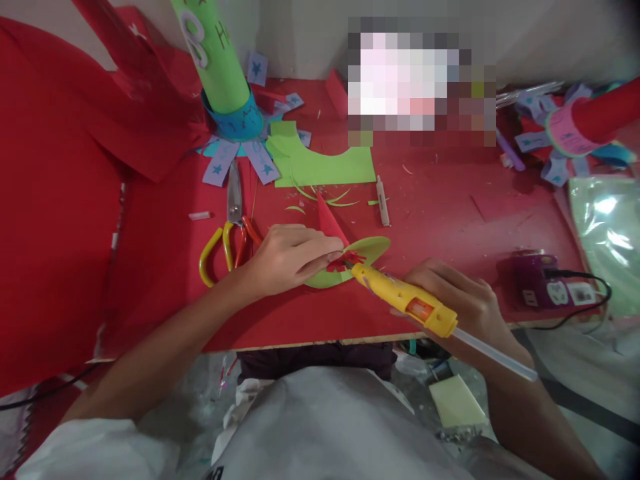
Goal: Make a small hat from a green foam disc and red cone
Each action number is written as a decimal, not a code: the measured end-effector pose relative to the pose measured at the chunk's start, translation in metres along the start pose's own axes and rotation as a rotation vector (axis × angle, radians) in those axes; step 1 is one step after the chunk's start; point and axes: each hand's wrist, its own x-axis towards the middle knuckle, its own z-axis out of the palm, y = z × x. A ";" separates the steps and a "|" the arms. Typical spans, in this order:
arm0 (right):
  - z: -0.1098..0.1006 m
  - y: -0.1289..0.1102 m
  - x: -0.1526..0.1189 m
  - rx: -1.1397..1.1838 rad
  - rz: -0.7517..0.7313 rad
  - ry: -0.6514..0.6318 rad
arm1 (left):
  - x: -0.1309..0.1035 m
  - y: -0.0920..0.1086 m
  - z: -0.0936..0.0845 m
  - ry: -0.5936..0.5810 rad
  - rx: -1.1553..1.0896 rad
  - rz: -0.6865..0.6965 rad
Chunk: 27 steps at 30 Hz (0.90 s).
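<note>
So my left hand's pinching the red paper cone over the green disc mid-frame, right hand's wrapped round the yellow glue gun at its fringed base, and cutting looks pretty much done but gluing probably isn't.

The green tube carries an "H" and a white B-like shape; writing on the blue ring at its foot is illegible.

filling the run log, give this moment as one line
left hand: holding red paper cone | right hand: gripping yellow glue gun | nozzle: at cone's fringed end | green paper disc: underneath
</note>
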 end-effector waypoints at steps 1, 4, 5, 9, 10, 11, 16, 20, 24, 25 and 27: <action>0.000 -0.001 -0.001 -0.016 -0.008 -0.009 | 0.000 0.000 0.000 0.006 -0.008 0.003; -0.002 -0.005 -0.001 -0.053 -0.024 -0.008 | 0.000 0.000 0.001 0.021 -0.018 0.005; -0.003 -0.006 -0.001 -0.064 -0.025 -0.003 | 0.000 0.000 0.001 0.022 -0.018 0.004; -0.004 -0.007 0.000 -0.084 -0.036 0.002 | 0.001 0.000 0.000 0.016 -0.011 0.012; -0.004 -0.006 0.000 -0.082 -0.036 0.005 | 0.001 0.000 0.000 0.008 -0.008 0.012; -0.004 -0.006 0.000 -0.079 -0.033 0.004 | 0.001 0.000 -0.001 -0.001 -0.001 0.009; -0.006 -0.010 0.000 -0.087 -0.040 0.025 | 0.000 0.000 -0.001 -0.019 -0.006 -0.007; -0.010 -0.020 0.004 -0.111 -0.057 0.058 | -0.002 0.000 0.000 -0.010 -0.030 0.008; -0.009 -0.024 0.008 -0.134 -0.097 0.045 | -0.003 0.001 0.001 -0.010 -0.009 0.003; -0.008 -0.023 0.008 -0.145 -0.107 0.040 | -0.003 0.001 0.001 -0.017 -0.003 -0.002; -0.007 -0.021 0.009 -0.169 -0.125 0.031 | -0.003 0.001 0.000 -0.026 0.005 -0.006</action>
